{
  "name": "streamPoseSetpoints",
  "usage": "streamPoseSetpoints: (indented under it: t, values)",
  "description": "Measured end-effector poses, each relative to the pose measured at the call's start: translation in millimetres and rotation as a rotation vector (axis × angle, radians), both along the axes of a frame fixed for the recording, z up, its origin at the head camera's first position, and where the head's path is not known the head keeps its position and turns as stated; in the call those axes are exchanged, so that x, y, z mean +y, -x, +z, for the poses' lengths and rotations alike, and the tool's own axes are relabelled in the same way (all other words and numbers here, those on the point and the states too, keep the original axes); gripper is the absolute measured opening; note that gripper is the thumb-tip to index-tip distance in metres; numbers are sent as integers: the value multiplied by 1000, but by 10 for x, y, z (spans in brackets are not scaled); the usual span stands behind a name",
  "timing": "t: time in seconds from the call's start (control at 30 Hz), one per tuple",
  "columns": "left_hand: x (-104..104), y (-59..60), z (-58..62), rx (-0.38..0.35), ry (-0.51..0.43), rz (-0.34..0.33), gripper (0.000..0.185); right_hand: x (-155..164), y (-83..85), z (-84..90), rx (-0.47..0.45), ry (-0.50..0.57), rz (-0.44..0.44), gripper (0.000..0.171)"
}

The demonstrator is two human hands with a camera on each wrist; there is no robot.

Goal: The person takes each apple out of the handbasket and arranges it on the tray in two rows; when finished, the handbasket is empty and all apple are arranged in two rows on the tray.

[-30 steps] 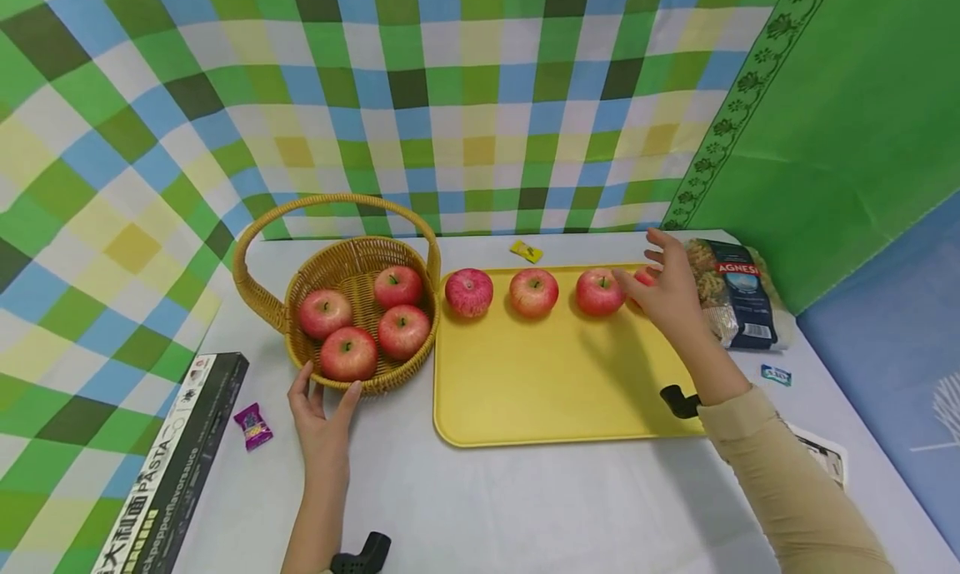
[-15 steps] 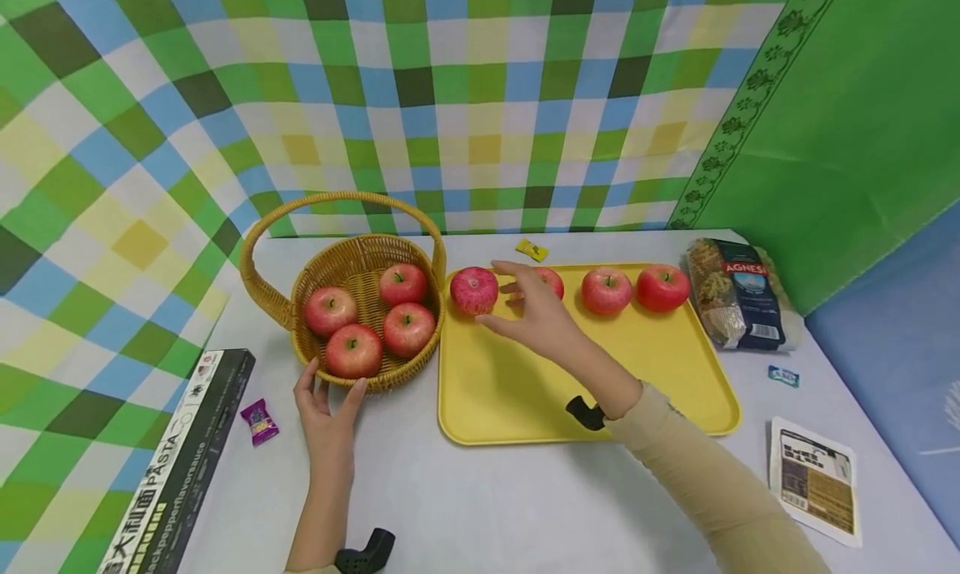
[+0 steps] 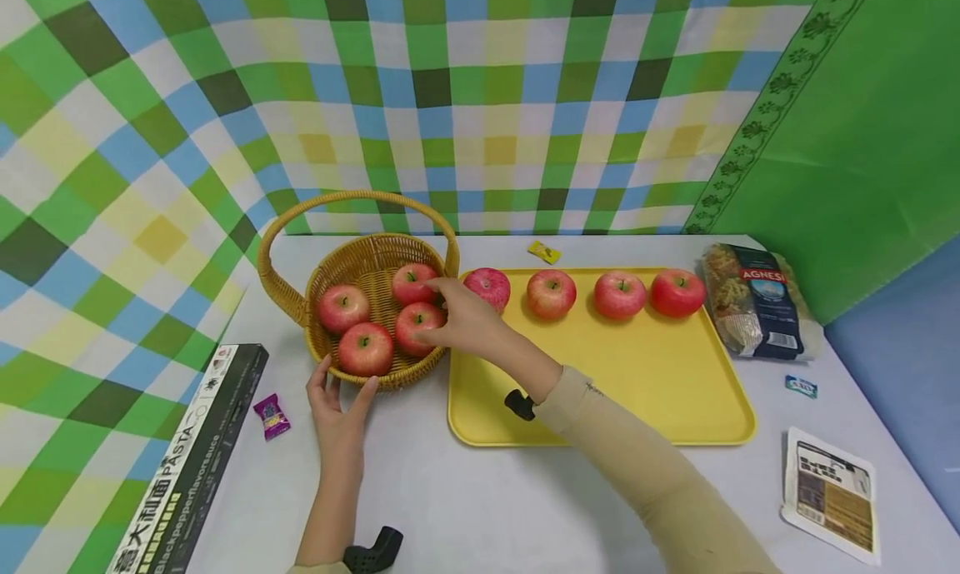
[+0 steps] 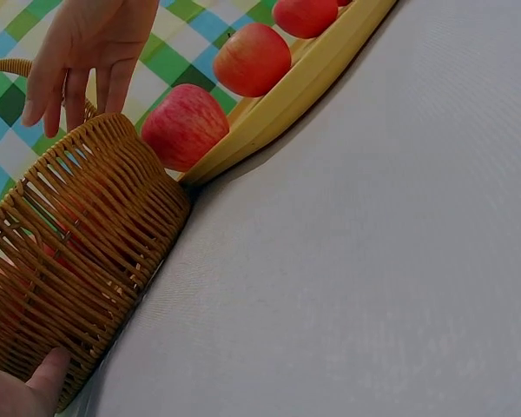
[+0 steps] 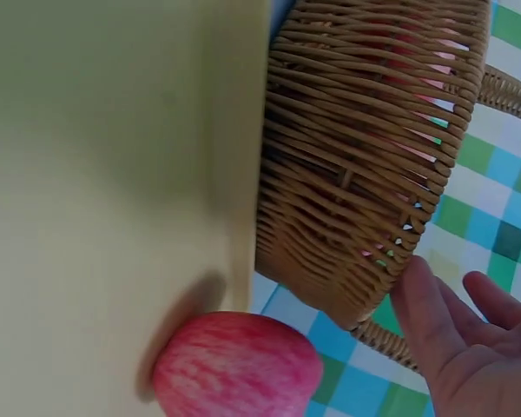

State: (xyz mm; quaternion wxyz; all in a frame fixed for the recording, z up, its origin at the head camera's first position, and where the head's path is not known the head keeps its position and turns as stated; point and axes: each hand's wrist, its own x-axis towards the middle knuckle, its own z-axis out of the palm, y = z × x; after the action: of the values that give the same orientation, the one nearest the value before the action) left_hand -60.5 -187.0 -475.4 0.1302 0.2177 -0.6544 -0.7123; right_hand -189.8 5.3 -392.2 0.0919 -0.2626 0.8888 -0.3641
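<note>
Apples (image 3: 365,349), four of them, sit in the wicker basket (image 4: 113,234) near the bench's (image 3: 465,507) far left corner; four more apples (image 3: 551,295) line the far edge of the yellow tray (image 3: 600,382) beside it. The left hand (image 3: 340,424) has its grip on the basket's near rim; the right hand (image 3: 472,320), grip slack, fingers parted, is over its right side.

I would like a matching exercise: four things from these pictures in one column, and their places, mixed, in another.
1. left hand
2. right hand
3. yellow tray
4. purple packet

A. under a row of four apples
B. between the long box and the left hand
C. touching the near side of the basket
D. extended over the basket's right rim

Pairs: 1-C, 2-D, 3-A, 4-B
</note>
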Motion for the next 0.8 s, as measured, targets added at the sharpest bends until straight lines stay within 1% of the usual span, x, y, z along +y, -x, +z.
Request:
streamPoseSetpoints:
  t: [0.17,0.27,0.33,0.43,0.57,0.67,0.8]
  values:
    - [-1,-1,-10,9,6,2,76,-99,47,19,9,-103,-2,81]
    - [4,-4,-11,18,1,4,75,-158,69,18,14,-135,8,82]
    - [8,-5,-9,23,-1,5,74,-200,81,7,21,-153,18,85]
    - [15,1,-5,50,-18,6,75,-267,95,-27,34,-183,30,88]
    - [26,2,-5,69,-42,6,76,-350,106,-86,62,-265,26,86]
    - [27,0,-6,60,-44,8,76,-402,109,-119,68,-328,13,85]
    - [24,4,-8,53,-44,8,77,-448,110,-151,82,-382,0,80]
